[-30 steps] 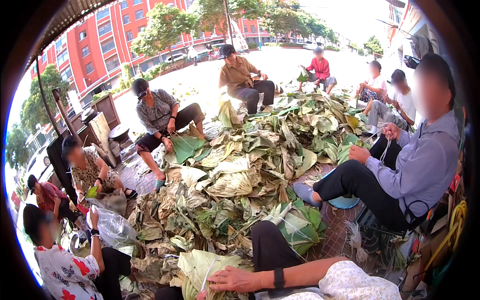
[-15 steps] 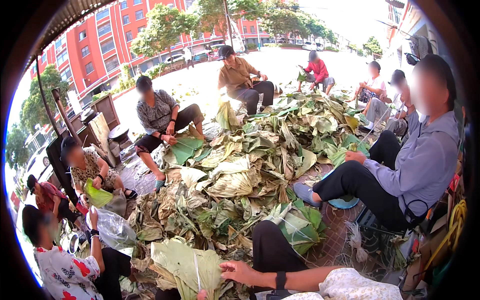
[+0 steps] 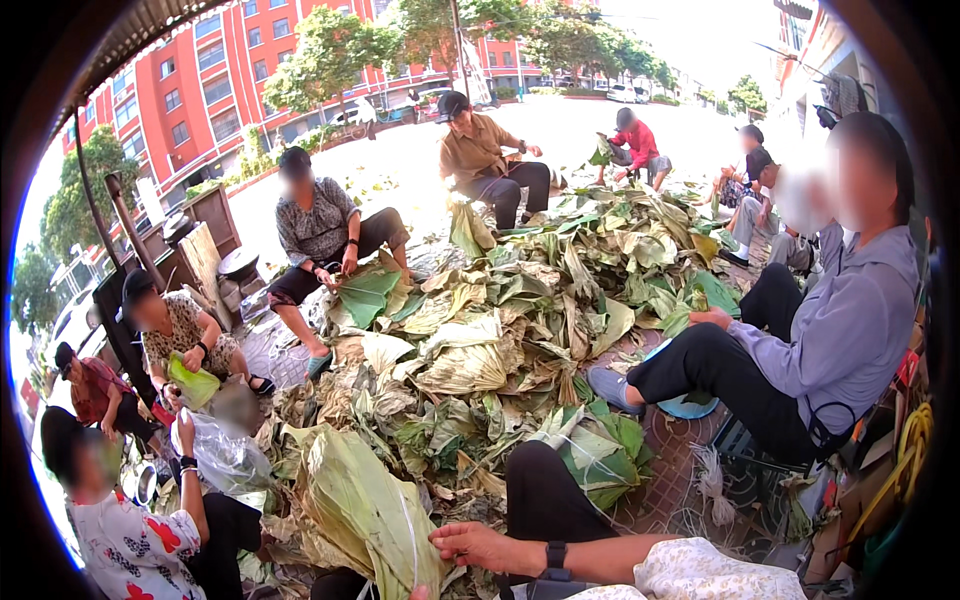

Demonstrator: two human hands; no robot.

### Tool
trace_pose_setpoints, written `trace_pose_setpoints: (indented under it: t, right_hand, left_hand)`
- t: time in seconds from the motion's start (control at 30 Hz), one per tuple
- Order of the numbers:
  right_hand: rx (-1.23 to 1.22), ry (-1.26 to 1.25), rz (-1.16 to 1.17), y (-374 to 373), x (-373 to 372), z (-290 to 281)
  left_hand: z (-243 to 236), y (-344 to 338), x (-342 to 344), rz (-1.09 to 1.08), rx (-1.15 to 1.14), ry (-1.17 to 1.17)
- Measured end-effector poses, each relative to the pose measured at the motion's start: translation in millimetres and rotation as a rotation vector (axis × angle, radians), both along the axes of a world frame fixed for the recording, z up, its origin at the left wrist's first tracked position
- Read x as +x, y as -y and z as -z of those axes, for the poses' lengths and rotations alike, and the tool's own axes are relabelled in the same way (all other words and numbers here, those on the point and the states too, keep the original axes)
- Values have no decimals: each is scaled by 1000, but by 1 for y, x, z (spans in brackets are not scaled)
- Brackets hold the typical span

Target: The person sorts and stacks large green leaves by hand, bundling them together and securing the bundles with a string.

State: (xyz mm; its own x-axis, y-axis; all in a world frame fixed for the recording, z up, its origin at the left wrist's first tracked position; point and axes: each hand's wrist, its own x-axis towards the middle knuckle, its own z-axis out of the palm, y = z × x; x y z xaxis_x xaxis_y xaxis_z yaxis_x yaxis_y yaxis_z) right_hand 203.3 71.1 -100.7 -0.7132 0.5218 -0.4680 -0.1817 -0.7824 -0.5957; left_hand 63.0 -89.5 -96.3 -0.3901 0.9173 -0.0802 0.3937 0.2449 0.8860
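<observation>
A bundle of large, folded, half-dried leaves [image 3: 365, 505], perhaps lotus leaves, stands tilted in front of me. A thin white string [image 3: 411, 530] runs down across its right side. Only a fingertip or thumb of my left hand [image 3: 420, 593] shows, pressed against the bundle's lower edge; the rest is hidden. My right hand [image 3: 480, 547] is at the bundle's right edge, fingers curled and thumb close to them in a pinch. Whatever is between those fingertips is too small to make out. A dark band circles my right wrist.
A big heap of dry and green leaves [image 3: 470, 360] spreads ahead, with several people seated around it. Beside my right knee lies a tied green leaf bundle [image 3: 595, 455]. White strings [image 3: 712, 485] hang to the right, near a yellow coiled rope [image 3: 912, 450].
The leaf bundle has tipped up and turned, its top now higher and leaning left. My right hand has shifted slightly left and stays at the bundle's edge.
</observation>
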Motion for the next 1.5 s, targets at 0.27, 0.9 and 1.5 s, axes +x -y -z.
trace_pose_setpoints:
  t: [0.27,0.9,1.5]
  right_hand:
    - [12,-45,104,1,-3,15]
    - [-178,36,112,-2,5,16]
    - [-190,-139,83,-25,1,47]
  left_hand:
    - [-8,-6,0,109,56,54]
    - [-31,-38,4,127,291,321]
    - [-52,-40,19,74,372,383]
